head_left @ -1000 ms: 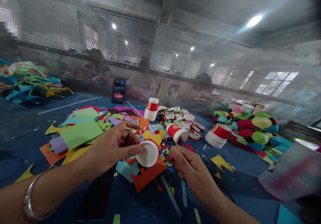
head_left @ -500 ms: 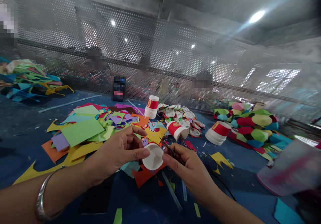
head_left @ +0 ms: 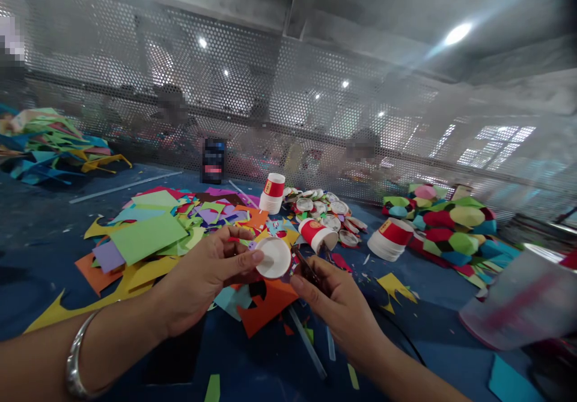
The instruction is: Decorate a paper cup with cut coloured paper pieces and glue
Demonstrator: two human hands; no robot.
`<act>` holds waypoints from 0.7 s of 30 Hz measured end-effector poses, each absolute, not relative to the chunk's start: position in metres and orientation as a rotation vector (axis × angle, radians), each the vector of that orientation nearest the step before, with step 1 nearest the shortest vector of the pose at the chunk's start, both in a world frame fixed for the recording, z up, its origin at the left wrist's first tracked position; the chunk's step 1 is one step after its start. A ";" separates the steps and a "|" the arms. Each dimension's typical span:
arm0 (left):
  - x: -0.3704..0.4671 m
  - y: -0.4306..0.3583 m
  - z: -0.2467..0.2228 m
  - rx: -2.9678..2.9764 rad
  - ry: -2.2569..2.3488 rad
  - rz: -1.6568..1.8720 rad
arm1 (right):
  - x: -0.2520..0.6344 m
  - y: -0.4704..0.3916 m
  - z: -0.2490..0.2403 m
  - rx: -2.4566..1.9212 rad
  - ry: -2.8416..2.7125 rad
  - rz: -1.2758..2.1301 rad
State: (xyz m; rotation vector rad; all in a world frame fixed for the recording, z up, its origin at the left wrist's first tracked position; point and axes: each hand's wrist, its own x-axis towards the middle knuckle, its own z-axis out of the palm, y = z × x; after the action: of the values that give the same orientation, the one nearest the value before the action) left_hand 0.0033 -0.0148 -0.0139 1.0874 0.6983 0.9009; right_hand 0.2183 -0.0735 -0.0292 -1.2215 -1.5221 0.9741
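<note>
My left hand [head_left: 205, 279] pinches a small white paper cup [head_left: 273, 258] by its rim, the open mouth turned toward me. My right hand [head_left: 340, 306] grips a pair of dark scissors [head_left: 305, 268], whose blades point up and left at the cup's right edge. Both hands hover over a heap of coloured paper scraps [head_left: 180, 228] on the blue table [head_left: 40, 234]. A silver bangle [head_left: 74, 363] sits on my left wrist.
Red-and-white paper cups stand behind: one stack [head_left: 273, 193], a tipped cup [head_left: 318, 235], a low stack [head_left: 390, 240], and cut cup bottoms [head_left: 327, 207]. Folded coloured paper balls [head_left: 451, 231] lie right. A blurred translucent container [head_left: 518, 300] is near right. A perforated metal screen [head_left: 270, 101] backs the table.
The cup has risen slightly and tilted, and the scissors in my right hand have come up against its right edge. One second ago the right hand was lower, apart from the cup.
</note>
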 end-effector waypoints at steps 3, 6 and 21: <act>0.005 -0.015 -0.015 1.111 0.684 0.869 | 0.218 -0.074 -0.029 -1.199 -1.535 0.987; 0.006 -0.012 -0.016 1.130 0.689 0.922 | 0.218 -0.074 -0.030 -1.218 -1.517 0.986; 0.002 -0.013 -0.015 1.265 0.743 0.983 | 0.221 -0.072 -0.032 -1.218 -1.487 0.989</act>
State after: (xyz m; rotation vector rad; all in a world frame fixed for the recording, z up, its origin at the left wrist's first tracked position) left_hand 0.0015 -0.0128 -0.0153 1.2650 0.7427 0.9828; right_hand 0.2212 -0.0717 -0.0316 -1.2178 -1.4870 0.9888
